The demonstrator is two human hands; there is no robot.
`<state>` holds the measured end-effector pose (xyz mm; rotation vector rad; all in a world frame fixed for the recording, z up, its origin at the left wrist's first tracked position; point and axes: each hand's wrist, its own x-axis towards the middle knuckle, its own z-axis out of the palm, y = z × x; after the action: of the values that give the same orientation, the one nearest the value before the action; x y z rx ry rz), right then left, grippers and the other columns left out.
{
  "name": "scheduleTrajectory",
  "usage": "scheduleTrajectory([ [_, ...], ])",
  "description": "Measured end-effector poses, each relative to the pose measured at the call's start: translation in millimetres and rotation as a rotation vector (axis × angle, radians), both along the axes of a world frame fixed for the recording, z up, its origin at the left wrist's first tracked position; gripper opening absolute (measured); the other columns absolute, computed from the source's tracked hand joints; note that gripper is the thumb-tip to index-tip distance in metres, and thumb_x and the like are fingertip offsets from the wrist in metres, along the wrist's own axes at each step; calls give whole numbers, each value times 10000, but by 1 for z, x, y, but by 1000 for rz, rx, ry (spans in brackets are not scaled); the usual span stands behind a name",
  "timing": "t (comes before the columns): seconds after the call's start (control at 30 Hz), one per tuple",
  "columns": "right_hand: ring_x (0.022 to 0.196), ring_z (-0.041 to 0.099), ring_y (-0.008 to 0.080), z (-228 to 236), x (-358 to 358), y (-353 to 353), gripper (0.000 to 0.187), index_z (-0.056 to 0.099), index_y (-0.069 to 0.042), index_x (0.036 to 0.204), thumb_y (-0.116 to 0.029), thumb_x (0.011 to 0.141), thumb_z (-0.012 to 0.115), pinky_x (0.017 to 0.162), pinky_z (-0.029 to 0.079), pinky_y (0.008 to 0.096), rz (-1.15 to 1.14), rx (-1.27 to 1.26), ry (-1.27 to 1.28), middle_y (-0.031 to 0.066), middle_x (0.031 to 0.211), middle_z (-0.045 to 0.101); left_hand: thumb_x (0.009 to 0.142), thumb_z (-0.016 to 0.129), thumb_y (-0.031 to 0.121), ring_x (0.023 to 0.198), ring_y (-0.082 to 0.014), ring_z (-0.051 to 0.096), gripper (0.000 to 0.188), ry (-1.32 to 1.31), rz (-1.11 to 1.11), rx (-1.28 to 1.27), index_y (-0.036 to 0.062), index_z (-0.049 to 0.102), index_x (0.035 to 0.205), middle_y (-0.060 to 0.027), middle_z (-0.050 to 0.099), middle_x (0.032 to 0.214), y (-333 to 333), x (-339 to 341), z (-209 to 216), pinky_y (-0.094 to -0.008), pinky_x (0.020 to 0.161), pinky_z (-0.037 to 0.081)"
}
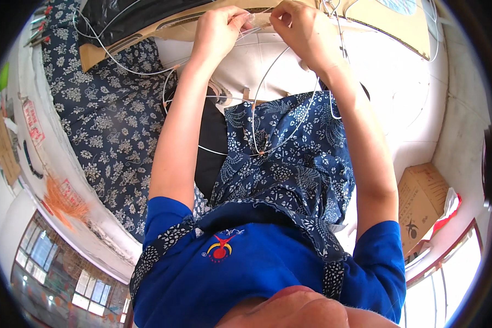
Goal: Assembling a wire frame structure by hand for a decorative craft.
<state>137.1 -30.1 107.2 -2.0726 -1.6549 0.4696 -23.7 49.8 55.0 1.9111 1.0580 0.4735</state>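
Blue shirt (257,273): seen closest to the camera at the lower edge, with a small red and yellow emblem on the chest.
Apron (290,164): dark blue with a white flower print, worn over the shirt and spread down over the lap.
Forearms: both are stretched away from the body toward the top of the picture, the left one on the left side, the right one on the right.
White wires (279,104): several thin loops are draped across the apron and the lap, and are led up toward the two hands.
Left hand (220,30): closed, with fingertips pinched on a thin wire end (251,22) at the top of the picture.
Right hand (300,27): closed in a pinch on the same thin wire end, just beside the left hand; the fingertips of both are nearly touching.
Wire end: held between the two hands, above the cardboard sheet; its finer detail cannot be made out.
Cardboard sheet (147,41): a brown flat piece is laid beneath the hands, with further white wire run over it.
Black sheet (126,16): laid on the cardboard, to the left of the hands.
Flowered cloth (104,126): a dark blue printed cover is spread over the surface at the left.
Cardboard box (423,199): set on the floor at the right, well apart from the hands, with red and white material beside it.
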Motion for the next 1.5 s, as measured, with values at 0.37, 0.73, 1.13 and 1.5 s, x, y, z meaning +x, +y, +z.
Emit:
scheduleTrajectory([
  [0.37, 676, 647, 339, 4, 22, 42, 213, 707, -35, 847, -227, 778, 645, 634, 511, 400, 378, -109, 39, 177, 748, 663, 874, 596, 67, 679, -222, 661, 112, -459, 232, 333, -12, 644, 937, -116, 670, 758, -21, 29, 69, -288, 600, 508],
  [0.73, 853, 593, 240, 8, 27, 62, 156, 671, -131, 831, -228, 710, 661, 758, 462, 361, 748, 225, -323, 47, 815, 575, 836, 650, 142, 662, -145, 619, 149, 30, -8, 347, 46, 697, 939, -88, 671, 804, -18, -2, 10, -270, 634, 474],
  [1.13, 730, 609, 328, -11, 38, 54, 145, 662, -50, 812, -178, 745, 646, 662, 492, 392, 603, 263, 57, 141, 770, 612, 865, 656, 172, 755, -115, 653, 211, -50, -98, -236, -5, 700, 971, -71, 697, 810, -2, 13, 8, -232, 719, 512],
  [1.5, 718, 627, 346, -1, 38, 40, 193, 655, -36, 785, -226, 752, 663, 638, 501, 413, 354, 124, -29, 156, 752, 635, 879, 632, 124, 719, -107, 654, 198, 0, -343, -112, -9, 672, 1020, -67, 692, 847, 15, 11, 14, -224, 667, 515],
])
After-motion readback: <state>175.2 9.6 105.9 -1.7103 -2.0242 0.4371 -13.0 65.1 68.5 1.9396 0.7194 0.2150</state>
